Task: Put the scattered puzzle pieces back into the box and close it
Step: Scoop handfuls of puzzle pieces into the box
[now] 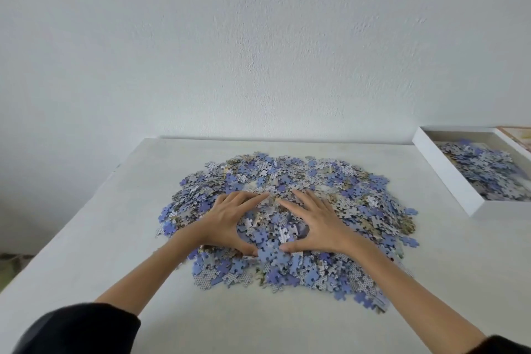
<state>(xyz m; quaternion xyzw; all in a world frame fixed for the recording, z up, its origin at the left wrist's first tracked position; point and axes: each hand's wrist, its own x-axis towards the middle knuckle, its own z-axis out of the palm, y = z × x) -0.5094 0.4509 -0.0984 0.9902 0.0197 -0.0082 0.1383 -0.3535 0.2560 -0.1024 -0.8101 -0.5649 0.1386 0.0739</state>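
A person's left hand [230,218] and right hand [319,221] lie flat, fingers spread, on a broad heap of puzzle pieces [359,198] at the middle of a white counter [86,224]. The open box [448,175], partly filled, sits well apart at far right.

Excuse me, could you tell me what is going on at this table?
A person presses the left hand and the right hand flat on a pile of puzzle pieces on the table, fingers spread as if gathering them. The open box at the right already holds some pieces; most lie outside it.
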